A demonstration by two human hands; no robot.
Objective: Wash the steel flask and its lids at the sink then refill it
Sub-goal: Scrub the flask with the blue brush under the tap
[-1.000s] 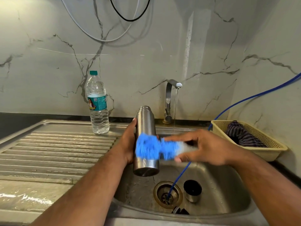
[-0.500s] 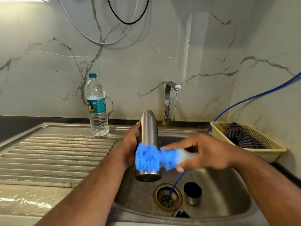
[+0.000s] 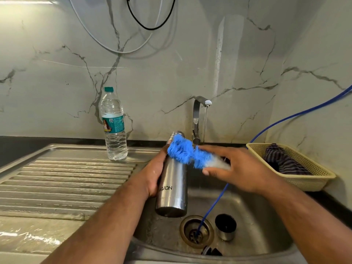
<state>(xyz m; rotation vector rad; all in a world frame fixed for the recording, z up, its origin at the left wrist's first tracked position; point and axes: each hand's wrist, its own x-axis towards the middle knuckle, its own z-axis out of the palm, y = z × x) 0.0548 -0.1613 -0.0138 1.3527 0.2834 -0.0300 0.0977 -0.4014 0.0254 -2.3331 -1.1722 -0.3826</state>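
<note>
Your left grip (image 3: 154,174) curled round the steel flask (image 3: 172,187), near upright over the sink (image 3: 266,216) (tap (image 3: 197,119) running). Right grip (image 3: 240,168) pinched the blue brush (image 3: 182,151) against its neck. Cup lid (image 3: 225,226) sat in the basin.

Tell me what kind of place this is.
Most likely a home kitchen: a steel sink with a ribbed drainboard, a tap running water into it, and a marble-look splashback behind.

Near-upright steel flask (image 3: 172,189) over the sink basin (image 3: 266,216), cup lid (image 3: 225,226) mouth-up beside the drain (image 3: 197,231).
</note>
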